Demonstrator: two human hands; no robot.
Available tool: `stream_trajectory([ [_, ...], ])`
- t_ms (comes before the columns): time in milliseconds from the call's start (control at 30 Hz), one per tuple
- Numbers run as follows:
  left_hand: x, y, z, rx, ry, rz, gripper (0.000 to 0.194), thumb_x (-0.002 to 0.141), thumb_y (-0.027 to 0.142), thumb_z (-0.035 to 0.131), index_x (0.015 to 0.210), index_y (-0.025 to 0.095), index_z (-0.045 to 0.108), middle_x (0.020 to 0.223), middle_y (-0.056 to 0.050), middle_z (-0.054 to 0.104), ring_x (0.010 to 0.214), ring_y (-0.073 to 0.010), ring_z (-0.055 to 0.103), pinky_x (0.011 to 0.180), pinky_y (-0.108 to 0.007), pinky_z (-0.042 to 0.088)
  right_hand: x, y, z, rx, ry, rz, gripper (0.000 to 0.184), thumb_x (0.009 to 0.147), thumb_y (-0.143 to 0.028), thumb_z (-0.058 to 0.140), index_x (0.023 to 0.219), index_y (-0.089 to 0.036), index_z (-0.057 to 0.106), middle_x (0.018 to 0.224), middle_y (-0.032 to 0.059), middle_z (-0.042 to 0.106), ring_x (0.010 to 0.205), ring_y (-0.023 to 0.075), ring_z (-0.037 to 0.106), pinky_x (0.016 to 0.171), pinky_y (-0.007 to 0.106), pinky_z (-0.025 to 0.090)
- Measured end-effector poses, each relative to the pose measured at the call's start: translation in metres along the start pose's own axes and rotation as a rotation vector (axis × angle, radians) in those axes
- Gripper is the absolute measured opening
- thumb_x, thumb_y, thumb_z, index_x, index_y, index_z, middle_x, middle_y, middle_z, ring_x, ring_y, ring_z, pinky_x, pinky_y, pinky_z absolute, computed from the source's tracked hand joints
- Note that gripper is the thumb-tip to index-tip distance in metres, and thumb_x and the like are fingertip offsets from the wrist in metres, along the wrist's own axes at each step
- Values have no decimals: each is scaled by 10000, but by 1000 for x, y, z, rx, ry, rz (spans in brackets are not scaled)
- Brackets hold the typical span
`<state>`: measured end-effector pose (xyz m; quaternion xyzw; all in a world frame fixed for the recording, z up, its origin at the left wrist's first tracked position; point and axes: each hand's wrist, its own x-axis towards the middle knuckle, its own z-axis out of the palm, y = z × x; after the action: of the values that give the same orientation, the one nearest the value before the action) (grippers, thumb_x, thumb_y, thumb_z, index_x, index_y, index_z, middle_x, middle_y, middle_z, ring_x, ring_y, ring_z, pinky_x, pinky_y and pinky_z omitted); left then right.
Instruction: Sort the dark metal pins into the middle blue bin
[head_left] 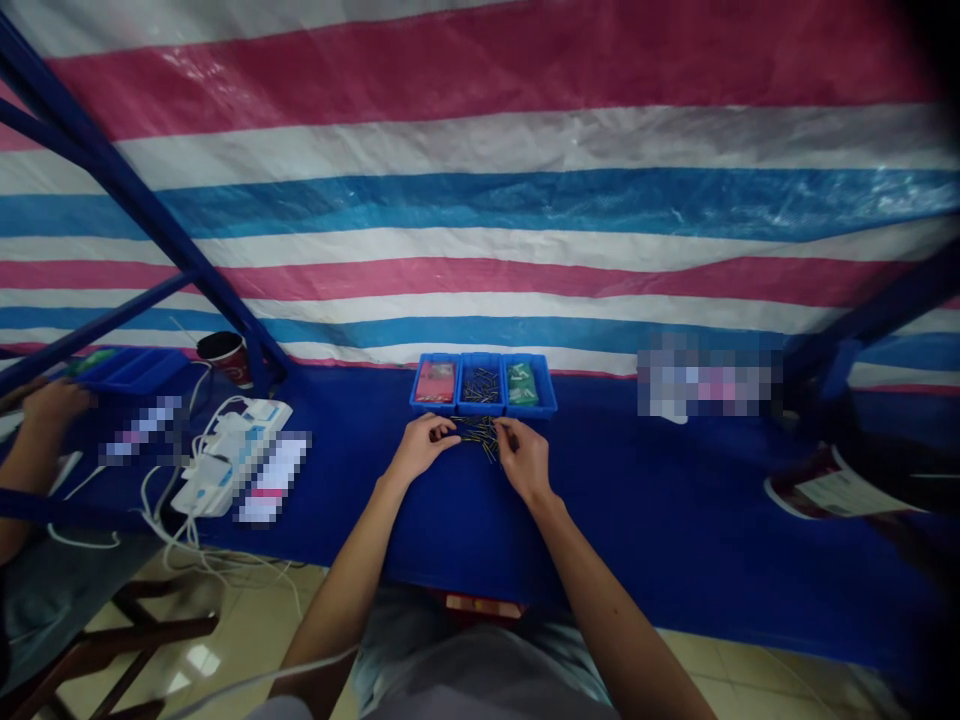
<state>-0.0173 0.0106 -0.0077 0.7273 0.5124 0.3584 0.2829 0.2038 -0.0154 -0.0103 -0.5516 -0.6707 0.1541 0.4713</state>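
A loose pile of thin dark screw-like pieces (pixel 480 432), some with brassy glints, lies on the blue table in front of three joined blue bins. My left hand (pixel 421 447) is at the pile's left side, its fingers curled and the thumb and index tips close together against the pieces. On the opposite side, my right hand (pixel 526 458) is closed in a pinch at the pile's edge. What sits between the fingertips of either hand is too small to make out. The middle bin (pixel 481 408) holds more of the same dark pieces.
Beside it, the left bin (pixel 436 408) contains red-backed packets, the right bin (pixel 534 410) green-backed ones. Left on the table (pixel 337 520) are a white power strip (pixel 232 460), cables, a blurred phone-like object and a cup (pixel 225 358). Another person's hand (pixel 56 410) shows far left; a dark red tub (pixel 825 485) stands right.
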Motion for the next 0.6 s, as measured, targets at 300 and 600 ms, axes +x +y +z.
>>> stream_trajectory([
  [300, -1, -3, 7, 121, -42, 43, 116, 877, 270, 683, 831, 186, 748, 886, -26, 637, 717, -134, 586, 717, -263, 455, 0, 3, 2, -31, -69, -12, 300, 998, -368, 458, 1006, -212, 714, 677, 16, 656, 585, 162, 589, 572, 268, 411],
  [600, -4, 5, 4, 210, -92, 126, 140, 969, 257, 556, 889, 193, 651, 945, -39, 627, 921, -193, 607, 862, -300, 461, -1, -2, 1, 1, -127, -112, 259, 1009, -327, 467, 1036, -225, 704, 890, 58, 691, 765, 187, 635, 717, 301, 472],
])
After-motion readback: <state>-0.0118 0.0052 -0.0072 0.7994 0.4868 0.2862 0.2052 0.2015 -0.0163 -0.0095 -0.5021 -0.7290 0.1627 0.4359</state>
